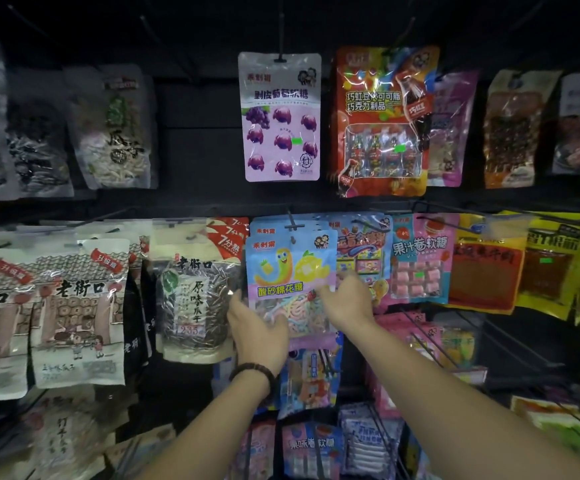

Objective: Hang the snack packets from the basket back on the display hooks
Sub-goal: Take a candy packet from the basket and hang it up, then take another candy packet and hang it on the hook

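A blue and pink marshmallow candy packet [290, 268] hangs in the middle row, its top hole on or just at a black display hook [292, 226]. My left hand [255, 327] holds the packet's lower left edge. On the lower right side, my right hand [349, 301] grips it with fingers curled behind the edge. More packets of the same kind hang behind it. The basket is out of view.
A purple grape gummy packet [281, 116] and a red cola-bottle packet [382, 123] hang above. Sunflower seed bags [191, 292] hang to the left, pink soft-candy packets [420, 261] to the right. Lower hooks with more packets [309, 382] jut out beneath my forearms.
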Tool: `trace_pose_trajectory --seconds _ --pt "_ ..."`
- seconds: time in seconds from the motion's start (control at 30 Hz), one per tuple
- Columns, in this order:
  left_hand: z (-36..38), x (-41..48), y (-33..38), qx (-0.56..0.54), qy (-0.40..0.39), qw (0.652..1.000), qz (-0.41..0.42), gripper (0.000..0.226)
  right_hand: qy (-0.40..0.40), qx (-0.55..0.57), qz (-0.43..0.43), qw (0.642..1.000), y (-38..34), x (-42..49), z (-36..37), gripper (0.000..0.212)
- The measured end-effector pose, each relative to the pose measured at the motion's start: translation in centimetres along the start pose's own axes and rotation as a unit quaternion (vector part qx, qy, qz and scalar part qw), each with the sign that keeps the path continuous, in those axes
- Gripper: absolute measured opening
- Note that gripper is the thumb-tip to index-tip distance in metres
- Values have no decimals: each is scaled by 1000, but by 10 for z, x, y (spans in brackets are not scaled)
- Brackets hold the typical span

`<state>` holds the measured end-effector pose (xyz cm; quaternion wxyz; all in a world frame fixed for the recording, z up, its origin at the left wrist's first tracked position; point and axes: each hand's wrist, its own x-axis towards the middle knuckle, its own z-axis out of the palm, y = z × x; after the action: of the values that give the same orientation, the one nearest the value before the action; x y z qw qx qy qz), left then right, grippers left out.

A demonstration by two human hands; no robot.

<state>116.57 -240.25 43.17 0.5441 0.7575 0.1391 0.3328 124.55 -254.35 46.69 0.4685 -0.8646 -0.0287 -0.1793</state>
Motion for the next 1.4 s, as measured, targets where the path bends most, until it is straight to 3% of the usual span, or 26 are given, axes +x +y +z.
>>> trace_pose_trajectory --seconds 0.1,0.17,0.27,0.37,0.53,0.63,0.73,0.83,0.9,1.03,1.13,1.23,1.4 --pt "-14 -42 -22 2 11 996 84 64 -4 -4 -31 1000 23 -43 -7 49" --pt "-26 -73 -45 26 -26 990 137 50 -10 1 -64 998 47 -82 -8 30" --pt "-43 -123 -94 79 -140 969 185 37 -23 -1 -92 996 95 -147 -3 14" --pt "-58 -174 -154 142 -274 935 176 23 -70 -8 -49 996 157 -215 19 10" --pt "-74 -252 -268 227 -387 891 71 22 -146 -47 135 979 275 -327 62 3" --pt "-82 -293 -328 270 -451 850 -26 20 -224 -61 262 937 331 -389 79 6" --pt "-79 -328 -366 286 -481 811 -170 22 -211 26 431 877 367 -437 92 9" --pt "-68 -350 -396 285 -481 782 -276 42 -202 168 574 776 387 -462 103 22" --pt "-61 -356 -411 290 -451 784 -314 45 -186 202 600 751 397 -469 106 21" --pt "-44 -365 -431 249 -344 798 -428 33 -156 236 607 742 413 -473 108 32" --pt "-32 -369 -438 230 -279 811 -461 36 -174 238 603 741 416 -472 114 39" --pt "-25 -373 -445 254 -282 797 -470 47 -164 243 609 737 420 -471 120 43" --pt "-14 -374 -454 196 -264 793 -513 50 -148 229 632 726 429 -471 125 40"
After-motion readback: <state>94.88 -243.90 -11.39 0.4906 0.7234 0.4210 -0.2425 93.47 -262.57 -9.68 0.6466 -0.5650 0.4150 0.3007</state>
